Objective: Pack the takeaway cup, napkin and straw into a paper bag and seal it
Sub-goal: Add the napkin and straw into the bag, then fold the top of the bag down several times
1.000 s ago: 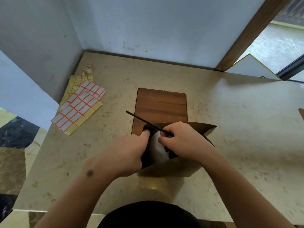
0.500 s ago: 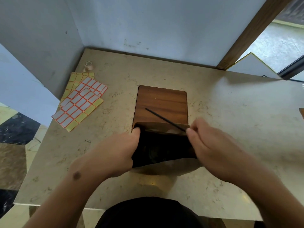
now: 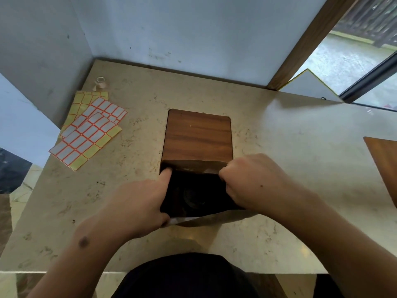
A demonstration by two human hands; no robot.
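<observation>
Head view: paper bag (image 3: 194, 167) upright on table (image 3: 279, 147), mouth held open. Left hand (image 3: 137, 203) pinching left edge, right hand (image 3: 253, 181) curled round right edge. Inside, dark, faint round takeaway cup (image 3: 193, 196); napkin and straw not discernible.

We see the brown paper bag (image 3: 194, 167) standing upright on the beige counter, mouth wide open & facing up at us, its far rim overlapping the near edge of a wooden board. Inside is dark; a round dark shape at the bottom looks like the takeaway cup's lid (image 3: 194, 197), tho we can't tell for sure. Near rim is folded outward w/ a pale strip showing at its left corner, poss. the napkin (image 3: 174, 221), can't confirm. Straw isn't visible to us. Bag's left & right walls are each held apart, keeping the opening roughly square
</observation>
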